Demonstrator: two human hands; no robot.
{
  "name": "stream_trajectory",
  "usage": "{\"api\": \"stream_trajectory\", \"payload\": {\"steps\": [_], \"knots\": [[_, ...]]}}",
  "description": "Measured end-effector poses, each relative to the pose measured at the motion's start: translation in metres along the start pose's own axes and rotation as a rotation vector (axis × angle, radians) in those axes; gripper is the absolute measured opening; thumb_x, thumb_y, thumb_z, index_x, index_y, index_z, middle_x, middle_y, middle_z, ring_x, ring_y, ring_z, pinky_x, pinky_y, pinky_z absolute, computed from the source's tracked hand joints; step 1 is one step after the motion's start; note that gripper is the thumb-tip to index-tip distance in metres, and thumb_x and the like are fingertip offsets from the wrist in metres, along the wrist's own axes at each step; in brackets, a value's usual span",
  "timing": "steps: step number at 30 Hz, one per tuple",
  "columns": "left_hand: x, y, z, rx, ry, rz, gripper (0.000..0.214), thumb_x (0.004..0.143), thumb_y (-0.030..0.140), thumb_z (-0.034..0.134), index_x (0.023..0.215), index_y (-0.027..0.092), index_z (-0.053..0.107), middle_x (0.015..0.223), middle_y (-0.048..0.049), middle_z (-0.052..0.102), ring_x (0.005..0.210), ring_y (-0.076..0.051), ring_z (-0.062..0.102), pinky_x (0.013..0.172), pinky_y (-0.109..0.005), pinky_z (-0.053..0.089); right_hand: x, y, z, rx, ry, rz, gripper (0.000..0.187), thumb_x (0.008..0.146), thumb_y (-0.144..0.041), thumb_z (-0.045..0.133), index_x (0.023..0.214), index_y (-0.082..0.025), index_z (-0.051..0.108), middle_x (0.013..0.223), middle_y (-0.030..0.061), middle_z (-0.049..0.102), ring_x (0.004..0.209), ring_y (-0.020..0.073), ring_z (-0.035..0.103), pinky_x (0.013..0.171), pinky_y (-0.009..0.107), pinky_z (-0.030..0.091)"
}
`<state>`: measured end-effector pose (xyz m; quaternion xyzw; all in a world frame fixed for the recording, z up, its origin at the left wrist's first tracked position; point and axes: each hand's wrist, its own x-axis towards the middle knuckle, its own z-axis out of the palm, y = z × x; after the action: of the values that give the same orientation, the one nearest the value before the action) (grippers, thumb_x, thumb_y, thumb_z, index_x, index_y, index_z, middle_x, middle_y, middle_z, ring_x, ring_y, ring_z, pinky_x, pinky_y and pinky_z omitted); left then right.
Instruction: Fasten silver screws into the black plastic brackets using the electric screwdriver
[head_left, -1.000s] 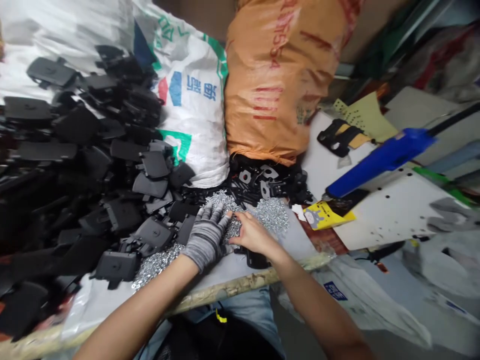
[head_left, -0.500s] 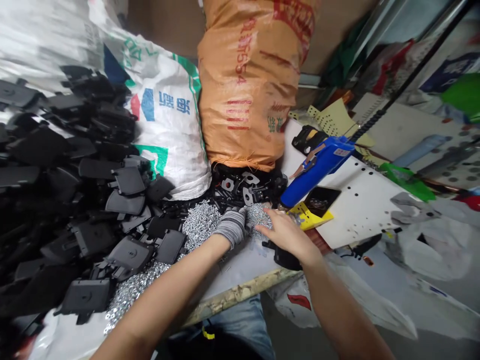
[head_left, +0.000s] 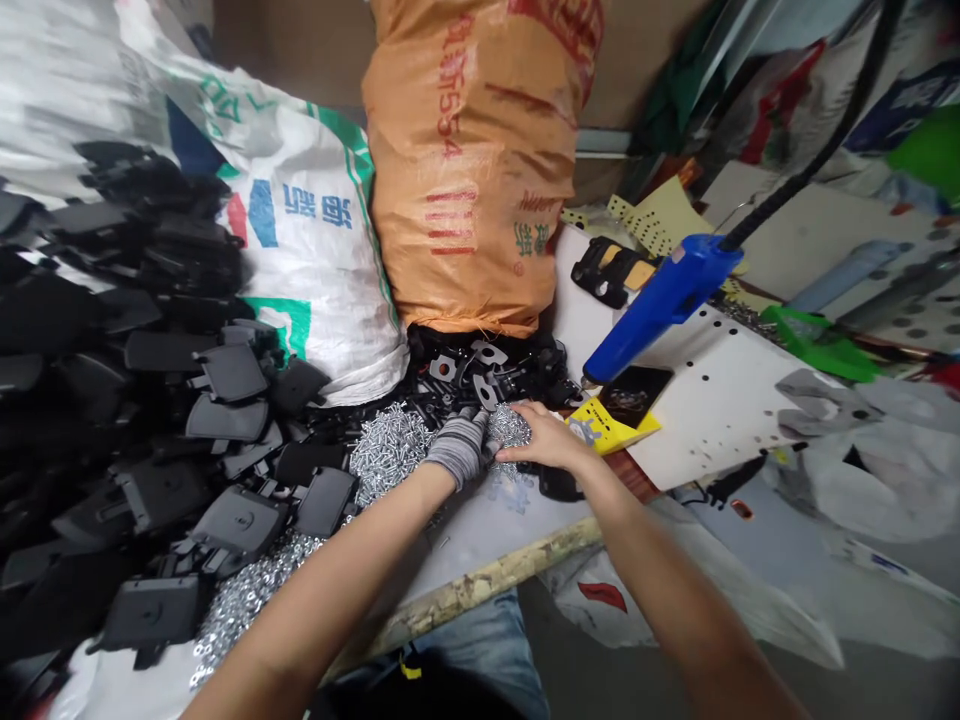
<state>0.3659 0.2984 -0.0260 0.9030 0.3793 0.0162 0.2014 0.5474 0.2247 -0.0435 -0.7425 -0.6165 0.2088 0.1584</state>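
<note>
My left hand [head_left: 459, 450], in a grey striped knit glove, rests at the left side of a small heap of tiny silvery screws [head_left: 510, 427]. Its fingers look curled; anything in them is hidden. My right hand [head_left: 546, 438] is bare and cups the heap's right side, thumb and fingers apart. A larger pile of longer screws [head_left: 391, 452] lies just left of the glove. Behind both hands sit black parts with pale metal plates [head_left: 487, 390]. Under my right wrist, a black part [head_left: 559, 484] is partly hidden.
A blue electric screwdriver [head_left: 660, 308] tilts on its cord to the right, above a yellow piece [head_left: 611, 428]. Black plastic housings [head_left: 241, 520] are heaped left, beside shiny small rings [head_left: 251, 595]. White [head_left: 315, 250] and orange sacks [head_left: 472, 170] stand behind. The table edge [head_left: 480, 585] is in front.
My right hand has moved in toward the left, its fingers now curving around the small screw heap. The gloved hand stays beside it. The blue screwdriver has tilted and shifted; the view has turned slightly.
</note>
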Motion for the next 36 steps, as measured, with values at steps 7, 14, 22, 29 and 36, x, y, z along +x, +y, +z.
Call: {"api": "stream_trajectory", "payload": {"steps": [7,14,22,29,36], "knots": [[-0.012,-0.008,0.006,-0.059,0.067,0.068,0.064,0.086,0.028,0.066,0.145,0.013,0.048,0.142,-0.0166,0.057,0.125,-0.029,0.06,0.11,-0.04,0.048,-0.02,-0.005,0.006,0.017,0.043,-0.014,0.096,0.067,-0.053,0.084,0.148,-0.017,0.046,0.144,0.0172,0.051,0.133,0.0313,0.053,0.111,0.04,0.043],[-0.046,-0.006,0.007,-0.011,0.126,0.044,0.054,0.076,0.03,0.079,0.124,0.01,0.061,0.129,-0.017,0.062,0.115,-0.03,0.063,0.099,-0.042,0.054,-0.056,-0.009,0.013,-0.026,0.171,0.057,0.055,0.076,-0.042,0.079,0.12,-0.014,0.064,0.111,0.0146,0.07,0.101,0.0298,0.068,0.094,0.041,0.051],[-0.057,-0.005,0.002,0.095,0.006,0.07,0.017,0.087,0.011,0.059,0.098,0.014,0.071,0.096,-0.0119,0.072,0.089,-0.024,0.068,0.084,-0.036,0.055,-0.075,-0.038,0.021,-0.027,0.05,0.021,0.009,0.087,-0.022,0.065,0.093,-0.02,0.072,0.082,0.004,0.073,0.079,0.0203,0.07,0.078,0.029,0.051],[-0.085,-0.025,-0.009,0.185,-0.095,0.152,0.02,0.09,0.016,0.057,0.1,0.015,0.075,0.103,-0.0136,0.073,0.095,-0.026,0.067,0.09,-0.04,0.052,-0.084,-0.055,0.023,-0.063,-0.032,0.04,0.038,0.087,-0.025,0.068,0.123,-0.014,0.068,0.113,0.0158,0.071,0.088,0.0257,0.069,0.081,0.032,0.051],[-0.127,-0.033,-0.012,0.213,-0.033,0.298,0.041,0.084,0.044,0.069,0.113,0.015,0.073,0.116,-0.016,0.071,0.111,-0.035,0.061,0.1,-0.051,0.048,-0.096,-0.072,0.03,-0.072,-0.112,-0.032,0.023,0.091,-0.02,0.061,0.111,-0.02,0.072,0.111,0.0074,0.07,0.086,0.0192,0.067,0.082,0.028,0.048]]}}
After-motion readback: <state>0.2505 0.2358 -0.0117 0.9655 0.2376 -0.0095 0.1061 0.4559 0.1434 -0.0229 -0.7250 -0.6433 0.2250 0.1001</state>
